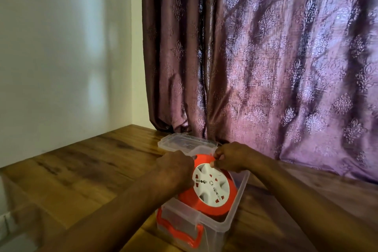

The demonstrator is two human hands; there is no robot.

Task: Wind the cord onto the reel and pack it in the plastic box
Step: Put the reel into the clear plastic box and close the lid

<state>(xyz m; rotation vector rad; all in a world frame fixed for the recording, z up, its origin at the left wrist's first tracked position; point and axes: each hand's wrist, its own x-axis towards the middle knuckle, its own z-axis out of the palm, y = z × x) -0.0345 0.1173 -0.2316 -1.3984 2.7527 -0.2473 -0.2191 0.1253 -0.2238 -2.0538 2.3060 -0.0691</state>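
The orange cord reel (212,204) with its white socket face tilts inside the clear plastic box (233,215) on the wooden floor. My left hand (176,170) grips the reel's left rim. Over the reel's upper right edge, my right hand (231,159) has its fingers pinched shut on the top of the reel. The cord itself is hidden. An orange latch handle (176,231) hangs on the box's near side.
The box's clear lid (184,142) lies flat on the floor just behind the box. A purple patterned curtain (266,57) hangs behind and to the right, reaching the floor. A white wall (61,57) stands to the left. Wooden floor (81,170) stretches left of the box.
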